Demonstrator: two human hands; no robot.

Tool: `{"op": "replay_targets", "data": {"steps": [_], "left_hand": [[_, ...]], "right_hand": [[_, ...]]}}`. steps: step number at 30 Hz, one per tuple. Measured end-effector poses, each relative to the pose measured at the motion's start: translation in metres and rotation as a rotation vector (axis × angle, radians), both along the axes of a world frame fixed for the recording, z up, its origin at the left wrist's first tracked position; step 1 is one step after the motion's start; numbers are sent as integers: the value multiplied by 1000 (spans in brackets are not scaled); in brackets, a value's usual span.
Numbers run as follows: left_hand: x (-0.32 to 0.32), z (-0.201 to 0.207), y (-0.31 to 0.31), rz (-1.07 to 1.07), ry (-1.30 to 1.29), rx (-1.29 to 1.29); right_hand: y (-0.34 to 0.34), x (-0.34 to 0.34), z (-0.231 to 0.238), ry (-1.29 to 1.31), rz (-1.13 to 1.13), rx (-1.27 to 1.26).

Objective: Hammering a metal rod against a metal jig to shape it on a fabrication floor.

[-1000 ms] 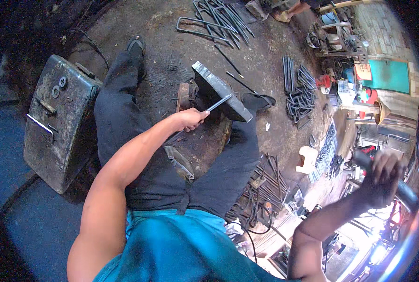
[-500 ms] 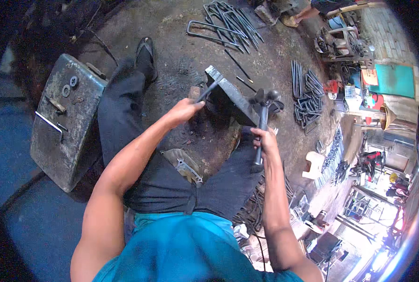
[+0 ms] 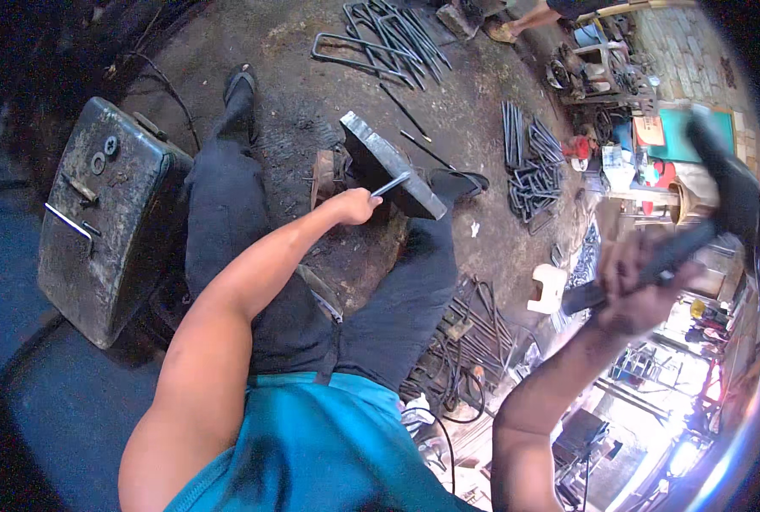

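While my left hand (image 3: pixel 356 206) pins the rod (image 3: pixel 390 184) against the plate (image 3: pixel 393 162), its fingers are wrapped fully shut round the near end; the rod's far end lies on the plate's near edge, toward its right corner; the plate itself sits tilted on a block on the floor (image 3: pixel 312 51) between my legs. I judge the rod to be thin steel, stiff and light, probably slick with scale, so it wants a hard fist well back from the struck end, as I have it. My right hand (image 3: pixel 640 282) is raised high off to the right, fingers clenched tight round the handle of the hammer (image 3: pixel 721 183), whose dark head stands above my fist; it looks head-heavy, so I grip low on the handle for swing; a loose grip could let it twist. The plate seems thick and heavy, unlikely to shift. A grey metal box (image 3: pixel 107 222) stands by my left leg; bent rods (image 3: pixel 529 162) lie on the floor beyond my right foot.
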State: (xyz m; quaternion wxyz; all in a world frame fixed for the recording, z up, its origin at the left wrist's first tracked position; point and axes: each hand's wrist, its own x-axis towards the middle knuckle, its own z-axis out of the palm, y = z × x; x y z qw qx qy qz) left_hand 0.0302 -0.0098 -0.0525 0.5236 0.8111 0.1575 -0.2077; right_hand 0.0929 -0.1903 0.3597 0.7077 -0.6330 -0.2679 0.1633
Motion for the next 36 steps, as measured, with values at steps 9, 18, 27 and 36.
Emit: {"op": "replay_targets", "data": {"steps": [9,18,27,36], "left_hand": [[-5,34,1,38,222,-227],[-41,3,45,1,329,-224],[-60,145,31,306,-135,-408],[-62,227,-11,260,-347,-290]], "right_hand": [[12,-17,-171,100,-111,38],[-10,-20,-303,582,-382,-604],[-24,-20,-356,557,-552,-497],[-34,-32,-373,835,-539,-150]]}}
